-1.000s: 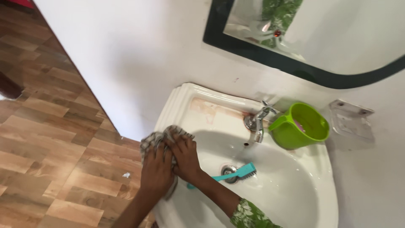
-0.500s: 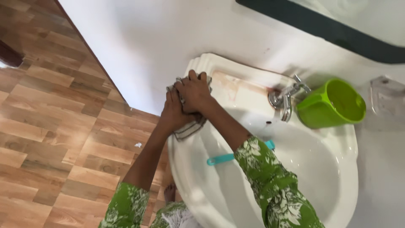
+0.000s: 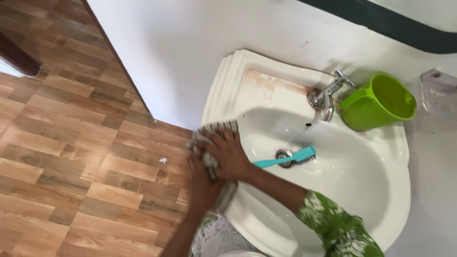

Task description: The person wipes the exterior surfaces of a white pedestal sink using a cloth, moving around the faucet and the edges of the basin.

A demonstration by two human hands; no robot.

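Both hands (image 3: 216,159) press cloth (image 3: 209,135) on sink (image 3: 228,81) rim.

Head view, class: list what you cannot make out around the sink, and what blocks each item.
- Cloth: mostly covered by the right hand and left hand.
- Drain: partly under the teal brush.
- Jug: inside shows no contents.
- Mirror: cut off by the top edge.
- Wall holder: cut off by the right edge.

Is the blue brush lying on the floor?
No, the blue brush lies inside the white sink, across its drain, beside the hands pressing a cloth on the rim.
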